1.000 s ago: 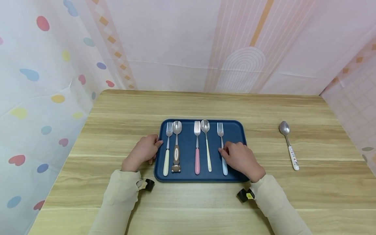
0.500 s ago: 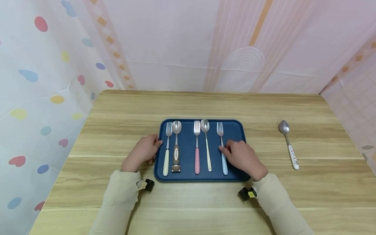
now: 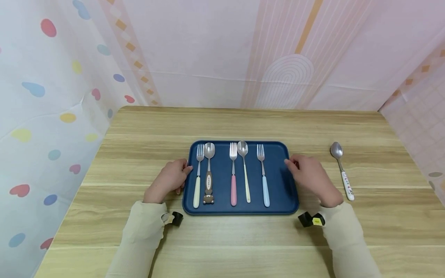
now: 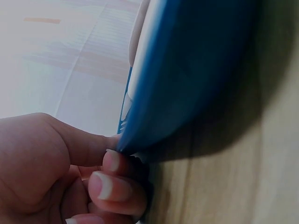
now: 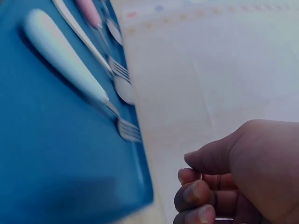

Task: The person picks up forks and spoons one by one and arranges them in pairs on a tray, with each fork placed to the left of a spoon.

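My left hand (image 3: 171, 177) pinches the left rim of a dark blue tray (image 3: 219, 181); in the left wrist view, thumb and fingers of that hand (image 4: 44, 161) meet on the tray's edge. Side by side on the tray lie a light-yellow-handled fork (image 3: 197, 189), a brown bear spoon (image 3: 208, 181), a pink-handled fork (image 3: 233, 189), a cream-handled spoon (image 3: 246, 181) and a light-blue-handled fork (image 3: 265, 189). Near the tray's right rim hovers my right hand (image 3: 311, 175), fingers loosely curled with nothing between them. The right wrist view has this hand (image 5: 257, 172) apart from the tray.
A spoon with a white patterned handle (image 3: 346, 183) lies on the wooden table (image 3: 236, 247), right of the tray. Patterned cloth (image 3: 208, 50) hangs behind the table and along its sides. Each wrist wears a small black camera.
My right hand has left the light-blue-handled fork and moved right to the tray's right edge. The fork stays on the tray. My left hand keeps its place on the left rim.
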A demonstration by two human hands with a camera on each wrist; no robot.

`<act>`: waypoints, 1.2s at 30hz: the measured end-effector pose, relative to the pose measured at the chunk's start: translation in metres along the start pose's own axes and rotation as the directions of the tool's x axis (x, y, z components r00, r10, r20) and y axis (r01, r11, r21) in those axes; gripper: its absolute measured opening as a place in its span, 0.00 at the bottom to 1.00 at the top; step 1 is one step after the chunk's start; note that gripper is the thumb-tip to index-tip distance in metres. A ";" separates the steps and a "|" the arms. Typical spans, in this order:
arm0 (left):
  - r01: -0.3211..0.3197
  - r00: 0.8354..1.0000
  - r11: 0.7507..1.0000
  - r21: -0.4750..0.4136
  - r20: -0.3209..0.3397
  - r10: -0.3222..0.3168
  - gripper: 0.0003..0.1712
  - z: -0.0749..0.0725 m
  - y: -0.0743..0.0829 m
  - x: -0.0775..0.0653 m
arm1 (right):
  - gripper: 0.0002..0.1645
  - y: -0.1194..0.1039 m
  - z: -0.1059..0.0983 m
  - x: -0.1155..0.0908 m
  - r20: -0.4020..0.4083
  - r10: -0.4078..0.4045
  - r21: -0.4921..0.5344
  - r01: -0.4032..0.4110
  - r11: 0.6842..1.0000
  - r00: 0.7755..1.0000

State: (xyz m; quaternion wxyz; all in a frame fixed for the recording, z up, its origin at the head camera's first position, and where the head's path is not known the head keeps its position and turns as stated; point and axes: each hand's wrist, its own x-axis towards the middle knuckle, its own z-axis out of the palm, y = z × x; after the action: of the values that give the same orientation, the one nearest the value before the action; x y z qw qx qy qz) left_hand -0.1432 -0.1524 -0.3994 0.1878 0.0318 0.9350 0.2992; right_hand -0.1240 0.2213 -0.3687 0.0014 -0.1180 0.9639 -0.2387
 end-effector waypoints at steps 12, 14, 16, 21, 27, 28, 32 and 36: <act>0.006 1.000 1.000 -0.001 -0.006 -0.006 0.15 0.000 0.003 -0.001 | 0.22 0.043 -0.042 -0.013 -0.015 0.101 0.044 -0.101 0.994 0.995; 0.000 1.000 1.000 0.007 -0.009 0.000 0.15 0.000 0.003 -0.001 | 0.23 0.052 -0.049 -0.017 -0.015 0.122 0.045 -0.122 0.992 0.992; -0.009 1.000 1.000 0.016 -0.012 0.009 0.15 0.000 0.003 -0.001 | 0.23 0.061 -0.055 -0.022 -0.004 0.142 0.044 -0.142 0.989 0.990; -0.014 1.000 1.000 0.017 -0.018 0.014 0.15 0.001 0.002 -0.001 | 0.25 0.079 -0.066 -0.031 0.060 0.219 0.015 -0.220 0.975 0.974; -0.009 1.000 1.000 0.019 -0.014 0.009 0.15 0.001 0.001 -0.002 | 0.27 0.095 -0.071 -0.037 0.149 0.309 -0.020 -0.310 0.951 0.939; -0.010 1.000 1.000 0.019 -0.013 0.010 0.15 0.001 0.001 -0.002 | 0.28 0.098 -0.071 -0.038 0.155 0.317 -0.021 -0.318 0.948 0.936; -0.009 1.000 1.000 0.016 -0.011 0.009 0.15 0.001 0.001 -0.001 | 0.29 0.106 -0.072 -0.041 0.181 0.351 -0.028 -0.352 0.936 0.919; -0.005 1.000 1.000 0.012 -0.009 0.005 0.15 0.001 0.001 -0.001 | 0.28 0.115 -0.072 -0.044 0.247 0.379 -0.012 -0.388 0.922 0.892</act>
State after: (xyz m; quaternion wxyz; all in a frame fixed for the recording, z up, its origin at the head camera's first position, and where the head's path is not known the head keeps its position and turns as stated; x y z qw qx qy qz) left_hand -0.1420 -0.1512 -0.3990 0.1826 0.0341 0.9375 0.2943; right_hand -0.1115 0.3628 -0.3604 0.1693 0.0459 0.9560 -0.2353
